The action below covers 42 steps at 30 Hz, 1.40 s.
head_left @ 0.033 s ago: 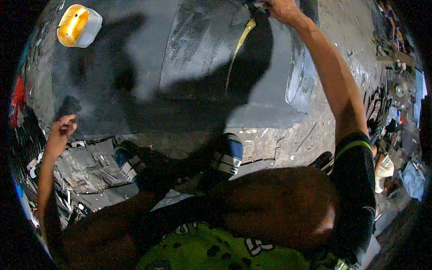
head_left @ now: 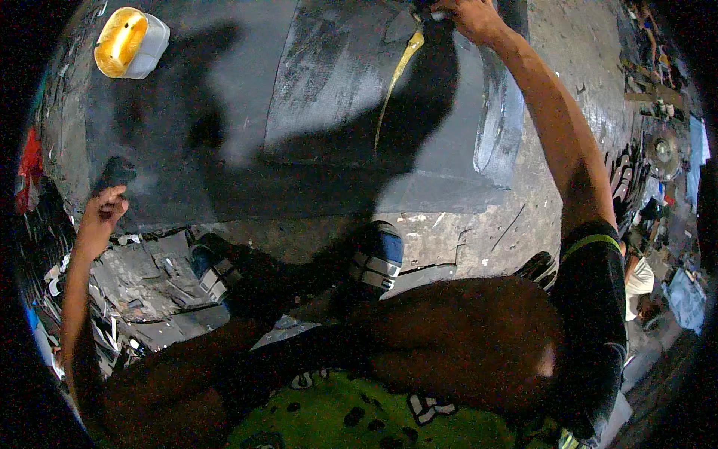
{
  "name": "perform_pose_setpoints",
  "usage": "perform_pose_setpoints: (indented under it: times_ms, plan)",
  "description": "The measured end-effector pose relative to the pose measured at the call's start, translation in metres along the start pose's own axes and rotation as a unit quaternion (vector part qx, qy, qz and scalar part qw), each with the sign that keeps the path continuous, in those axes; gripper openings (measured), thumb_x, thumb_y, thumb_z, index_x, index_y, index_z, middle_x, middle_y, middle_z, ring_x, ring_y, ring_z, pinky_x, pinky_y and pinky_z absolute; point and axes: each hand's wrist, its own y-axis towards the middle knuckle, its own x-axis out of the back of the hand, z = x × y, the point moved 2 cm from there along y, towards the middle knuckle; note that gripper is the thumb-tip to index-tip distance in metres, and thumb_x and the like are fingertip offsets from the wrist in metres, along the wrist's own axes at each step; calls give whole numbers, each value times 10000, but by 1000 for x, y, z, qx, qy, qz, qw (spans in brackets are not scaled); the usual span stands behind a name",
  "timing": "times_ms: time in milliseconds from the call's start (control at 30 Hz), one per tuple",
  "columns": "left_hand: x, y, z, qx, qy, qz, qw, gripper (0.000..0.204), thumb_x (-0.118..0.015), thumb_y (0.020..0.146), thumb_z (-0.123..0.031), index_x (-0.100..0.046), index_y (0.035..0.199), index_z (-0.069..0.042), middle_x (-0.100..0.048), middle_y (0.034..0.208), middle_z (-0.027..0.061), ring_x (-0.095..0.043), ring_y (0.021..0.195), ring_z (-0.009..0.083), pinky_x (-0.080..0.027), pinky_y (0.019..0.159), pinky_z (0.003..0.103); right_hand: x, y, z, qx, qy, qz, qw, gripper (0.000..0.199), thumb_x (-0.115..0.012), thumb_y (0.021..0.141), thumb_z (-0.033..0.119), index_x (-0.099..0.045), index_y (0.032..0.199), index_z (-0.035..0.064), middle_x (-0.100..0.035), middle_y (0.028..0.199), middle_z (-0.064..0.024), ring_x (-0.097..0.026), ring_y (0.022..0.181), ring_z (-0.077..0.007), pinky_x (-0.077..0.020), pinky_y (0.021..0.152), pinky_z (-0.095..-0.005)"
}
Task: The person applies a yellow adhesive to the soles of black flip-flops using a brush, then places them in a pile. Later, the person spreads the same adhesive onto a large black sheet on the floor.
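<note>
My right hand (head_left: pixel 477 21) reaches to the far edge of the view, fingers closed on a small dark object (head_left: pixel 425 10) whose kind is hard to make out. Just below that object, a tapering streak of yellow glue-like liquid (head_left: pixel 400 71) runs across a dark grey sheet (head_left: pixel 247 183). Near the sheet's left edge my left hand (head_left: pixel 101 217) hovers with loosely bent fingers, nothing visible in them. A translucent tub (head_left: pixel 153 49) with a yellow-coated inside stands at the far left of the sheet.
Shiny smears mark a strip (head_left: pixel 499 123) at the sheet's right. Scraps of dark sheet (head_left: pixel 149 280) litter the concrete floor by my sandalled feet (head_left: pixel 380 258). Clutter with a round metal disc (head_left: pixel 663 150) lines the right side, where another person (head_left: pixel 638 288) is partly visible.
My right hand and the dark object have shifted very slightly; the left hand is nearly still. The tub and the yellow streak look the same.
</note>
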Motion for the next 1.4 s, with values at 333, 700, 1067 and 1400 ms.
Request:
perform_pose_setpoints:
  times_ms: [333,700,1067,1400]
  plan:
    - [-10,33,-21,-62,-32,36,997,332,-629,911,-85,-579,1239,-63,-651,987,67,-636,912,177,-508,805,313,-6,-211,7,-116,-19,160,980,372,-570,879,90,-608,1231,206,-583,1227,-72,-530,1143,-306,-344,1019,-468]
    - [-3,11,-22,-50,30,15,998,329,-636,900,-79,-592,1224,-40,-658,980,67,-631,875,172,-505,776,309,-20,-100,42,-350,248,45,902,348,-564,854,282,-645,984,-31,-645,924,-290,-648,863,-401,-481,762,-461]
    - [2,4,-41,-59,15,-4,998,338,-604,921,-100,-575,1256,-65,-647,1046,83,-620,917,178,-489,824,306,-15,-56,56,49,13,54,997,436,-572,802,85,-619,1232,143,-593,1142,-143,-541,1117,-324,-357,1052,-470]
    - [-4,38,-33,-69,14,36,997,336,-610,927,-162,-582,1250,-75,-642,1051,85,-630,949,182,-498,834,320,10,-297,99,-216,21,187,958,422,-574,828,57,-576,1247,106,-565,1198,-159,-508,1138,-363,-390,965,-468]
